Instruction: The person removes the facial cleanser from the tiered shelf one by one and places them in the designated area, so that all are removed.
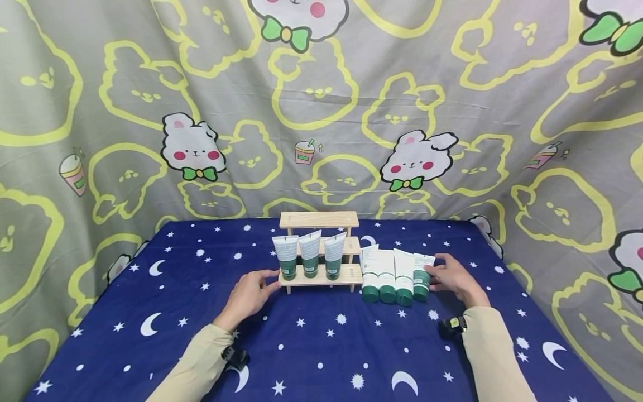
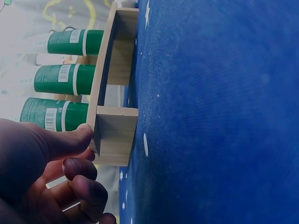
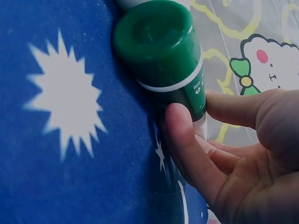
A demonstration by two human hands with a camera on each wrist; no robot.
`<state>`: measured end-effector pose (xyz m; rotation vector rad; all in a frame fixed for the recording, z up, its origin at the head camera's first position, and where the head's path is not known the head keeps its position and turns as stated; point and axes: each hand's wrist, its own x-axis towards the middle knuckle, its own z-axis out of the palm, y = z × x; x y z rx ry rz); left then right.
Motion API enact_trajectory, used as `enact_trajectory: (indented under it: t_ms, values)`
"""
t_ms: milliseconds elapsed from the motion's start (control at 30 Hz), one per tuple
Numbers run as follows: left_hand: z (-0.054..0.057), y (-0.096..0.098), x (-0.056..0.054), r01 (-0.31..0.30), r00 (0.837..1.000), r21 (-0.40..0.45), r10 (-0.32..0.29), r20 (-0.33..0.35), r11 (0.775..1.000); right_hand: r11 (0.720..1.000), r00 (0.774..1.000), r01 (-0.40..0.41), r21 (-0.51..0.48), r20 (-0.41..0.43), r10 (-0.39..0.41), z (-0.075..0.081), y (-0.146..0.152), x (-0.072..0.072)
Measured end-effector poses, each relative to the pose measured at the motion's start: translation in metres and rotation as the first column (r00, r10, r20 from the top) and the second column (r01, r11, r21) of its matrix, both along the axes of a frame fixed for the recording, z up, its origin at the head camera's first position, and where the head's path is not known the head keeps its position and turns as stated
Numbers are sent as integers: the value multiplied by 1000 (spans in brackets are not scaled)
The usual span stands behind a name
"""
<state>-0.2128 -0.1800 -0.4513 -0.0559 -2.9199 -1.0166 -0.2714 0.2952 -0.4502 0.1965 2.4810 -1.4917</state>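
A three-step wooden display stand (image 1: 318, 220) stands near the back of the table, with three white-and-green squeeze tubes (image 1: 311, 257) upright on their caps along its lowest step. My left hand (image 1: 249, 293) pinches the left end of that step; in the left wrist view the thumb (image 2: 77, 140) lies on the board edge beside the nearest tube. To the right of the stand several more tubes (image 1: 385, 273) lie in a row, green caps toward me. My right hand (image 1: 454, 278) holds the rightmost tube (image 3: 170, 70) between thumb and fingers, behind its green cap.
A dark blue cloth (image 1: 311, 357) with white stars and moons covers the table. Behind and at both sides hangs a grey curtain (image 1: 241, 84) with cartoon prints. The lying tubes sit close beside the stand's right end.
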Motion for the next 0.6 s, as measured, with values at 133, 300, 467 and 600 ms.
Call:
enact_trajectory:
  t_ms: [133,300,467,600]
  values:
    - [1,0,1,-5,1000,2,5,5,1000,1000,1000,13,19,2,-13,1,0,1]
    - [1,0,1,-4,1000,3,4,-1,1000,999,1000,4,34,-10,-3,1,1,2]
    - [1,0,2,0,1000,2,0,0,1000,998,1000,3,57,-14,-2,0,3,2]
    - [2,0,1,2,1000,3,-2,0,1000,997,1000,7,72,-8,-6,-1,2,1]
